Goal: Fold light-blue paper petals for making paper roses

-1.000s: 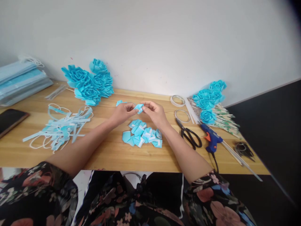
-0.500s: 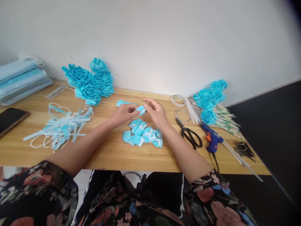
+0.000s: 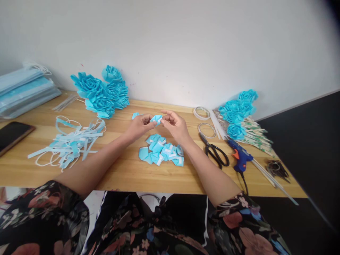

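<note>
My left hand (image 3: 139, 126) and my right hand (image 3: 175, 126) meet above the middle of the wooden table (image 3: 127, 170), both pinching one small folded blue piece (image 3: 156, 119) between their fingertips. Just below the hands lies a pile of similar folded blue pieces (image 3: 160, 151), some with white strips on them. Another small blue piece (image 3: 135, 115) lies on the table behind my left hand.
Blue fabric roses (image 3: 102, 92) lie at the back left, more blue roses on sticks (image 3: 237, 114) at the back right. Cut strips and ear loops (image 3: 69, 141), a stack of masks (image 3: 23, 92) and a phone (image 3: 12, 134) are on the left. Tape rolls (image 3: 205, 122), scissors (image 3: 215, 152) and a blue glue gun (image 3: 240, 156) are on the right.
Both hands have kept working the small blue piece between their fingertips; it has shifted a little up and left. Nothing else on the table has moved.
</note>
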Available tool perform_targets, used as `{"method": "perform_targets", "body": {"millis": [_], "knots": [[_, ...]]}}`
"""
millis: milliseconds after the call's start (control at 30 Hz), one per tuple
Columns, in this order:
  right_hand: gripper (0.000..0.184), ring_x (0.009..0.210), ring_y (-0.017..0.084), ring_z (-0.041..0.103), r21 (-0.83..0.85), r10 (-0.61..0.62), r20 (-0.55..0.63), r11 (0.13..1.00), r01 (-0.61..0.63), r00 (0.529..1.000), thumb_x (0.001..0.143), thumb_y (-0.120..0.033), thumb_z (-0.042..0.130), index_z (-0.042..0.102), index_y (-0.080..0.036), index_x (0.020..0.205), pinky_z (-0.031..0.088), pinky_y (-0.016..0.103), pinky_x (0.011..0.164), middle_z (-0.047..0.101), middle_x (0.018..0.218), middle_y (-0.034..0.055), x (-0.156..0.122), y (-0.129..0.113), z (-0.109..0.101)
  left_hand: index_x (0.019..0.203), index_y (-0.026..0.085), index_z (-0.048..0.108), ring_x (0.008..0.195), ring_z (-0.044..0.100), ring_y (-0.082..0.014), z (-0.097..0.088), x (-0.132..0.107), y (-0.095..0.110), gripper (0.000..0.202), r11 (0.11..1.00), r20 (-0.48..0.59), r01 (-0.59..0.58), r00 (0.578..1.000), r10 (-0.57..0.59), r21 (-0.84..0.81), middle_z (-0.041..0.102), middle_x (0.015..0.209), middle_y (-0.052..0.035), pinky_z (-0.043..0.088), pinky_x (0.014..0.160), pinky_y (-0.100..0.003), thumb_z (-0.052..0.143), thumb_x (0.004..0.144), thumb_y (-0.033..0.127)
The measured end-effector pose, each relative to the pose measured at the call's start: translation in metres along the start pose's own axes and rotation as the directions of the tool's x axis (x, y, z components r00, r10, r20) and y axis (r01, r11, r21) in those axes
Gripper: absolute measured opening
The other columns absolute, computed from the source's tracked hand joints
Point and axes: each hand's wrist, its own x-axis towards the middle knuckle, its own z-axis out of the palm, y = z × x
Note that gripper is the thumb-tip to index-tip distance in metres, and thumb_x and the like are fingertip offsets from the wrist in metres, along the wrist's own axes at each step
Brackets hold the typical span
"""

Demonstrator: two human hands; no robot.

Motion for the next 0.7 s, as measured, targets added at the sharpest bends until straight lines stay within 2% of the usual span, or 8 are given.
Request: {"method": "perform_targets", "body": {"millis": [267, 400, 500, 533, 567, 600, 633, 700], "knots": [[0.039, 0.075, 0.013, 0.057, -0.021, -0.005, 0.000, 1.000, 0.005, 1.000, 0.080, -0.033, 0.062, 0.061, -0.021, 0.117, 0.046, 0.029, 0.075, 0.065, 0.082, -0.0011, -0.002, -0.002, 0.003, 0.065, 0.017, 0.052, 0.055, 0.040, -0.0089, 0.000, 0.003, -0.009, 0.031, 1.000, 0.003, -0.003, 1.000, 0.003, 0.016, 0.046, 0.059, 0.0036, 0.031, 0.053, -0.023, 0.063, 0.073, 0.044], [0.039, 0.076, 0.014, 0.058, -0.002, -0.009, -0.039, 1.000, 0.009, 0.999, 0.081, -0.034, 0.062, 0.061, -0.023, 0.117, 0.048, 0.029, 0.073, 0.065, 0.083, -0.0003, 0.001, 0.004, 0.000, 0.081, 0.015, 0.060, 0.060, 0.049, -0.0109, -0.002, 0.006, -0.011, 0.030, 0.999, -0.053, -0.043, 0.998, 0.043, 0.002, 0.056, 0.066, 0.0010, 0.039, 0.057, -0.024, 0.064, 0.075, 0.045], [0.039, 0.072, 0.014, 0.057, 0.043, 0.021, -0.128, 0.999, -0.016, 0.991, 0.080, -0.037, 0.063, 0.060, -0.023, 0.116, 0.049, 0.029, 0.068, 0.064, 0.080, -0.0008, 0.005, 0.013, -0.004, 0.101, 0.017, 0.064, 0.070, 0.058, -0.0139, 0.001, -0.011, 0.022, 0.036, 0.988, -0.134, -0.156, 0.979, 0.153, -0.014, 0.065, 0.078, -0.0034, 0.046, 0.065, -0.028, 0.057, 0.083, 0.047], [0.039, 0.070, 0.014, 0.056, 0.058, 0.043, -0.156, 0.998, -0.034, 0.987, 0.079, -0.037, 0.064, 0.060, -0.023, 0.115, 0.049, 0.029, 0.067, 0.063, 0.078, -0.0013, 0.007, 0.017, -0.005, 0.104, 0.018, 0.065, 0.075, 0.060, -0.0153, 0.005, -0.022, 0.041, 0.037, 0.982, -0.092, -0.190, 0.978, 0.188, -0.014, 0.067, 0.085, -0.0051, 0.048, 0.068, -0.029, 0.054, 0.086, 0.048], [0.040, 0.068, 0.014, 0.055, 0.069, 0.064, -0.179, 0.996, -0.052, 0.982, 0.078, -0.037, 0.065, 0.060, -0.022, 0.114, 0.049, 0.029, 0.065, 0.062, 0.076, -0.0019, 0.008, 0.020, -0.006, 0.106, 0.021, 0.066, 0.080, 0.062, -0.0165, 0.010, -0.035, 0.062, 0.037, 0.977, 0.022, -0.211, 0.977, 0.212, -0.013, 0.069, 0.090, -0.0060, 0.050, 0.070, -0.030, 0.051, 0.088, 0.049], [0.040, 0.066, 0.014, 0.054, 0.077, 0.081, -0.197, 0.995, -0.067, 0.977, 0.076, -0.037, 0.065, 0.060, -0.022, 0.113, 0.050, 0.029, 0.064, 0.060, 0.074, -0.0025, 0.009, 0.022, -0.007, 0.108, 0.025, 0.068, 0.083, 0.065, -0.0174, 0.018, -0.049, 0.083, 0.037, 0.974, 0.202, -0.227, 0.954, 0.223, -0.004, 0.070, 0.093, -0.0059, 0.051, 0.070, -0.031, 0.048, 0.090, 0.051], [0.040, 0.064, 0.013, 0.054, 0.082, 0.093, -0.212, 0.994, -0.077, 0.973, 0.075, -0.036, 0.066, 0.060, -0.021, 0.112, 0.050, 0.029, 0.064, 0.059, 0.072, -0.0029, 0.010, 0.024, -0.007, 0.109, 0.029, 0.069, 0.087, 0.066, -0.0180, 0.026, -0.063, 0.104, 0.038, 0.967, 0.419, -0.254, 0.879, 0.225, 0.013, 0.071, 0.094, -0.0053, 0.051, 0.071, -0.032, 0.047, 0.090, 0.053], [0.040, 0.063, 0.013, 0.053, 0.092, 0.106, -0.236, 0.992, -0.087, 0.966, 0.074, -0.034, 0.066, 0.060, -0.020, 0.111, 0.050, 0.029, 0.065, 0.058, 0.072, -0.0032, 0.010, 0.026, -0.007, 0.109, 0.040, 0.070, 0.095, 0.067, -0.0164, 0.045, -0.087, 0.135, 0.033, 0.930, 0.798, -0.366, 0.569, 0.197, 0.032, 0.071, 0.094, -0.0020, 0.051, 0.068, -0.031, 0.053, 0.087, 0.057]]}}
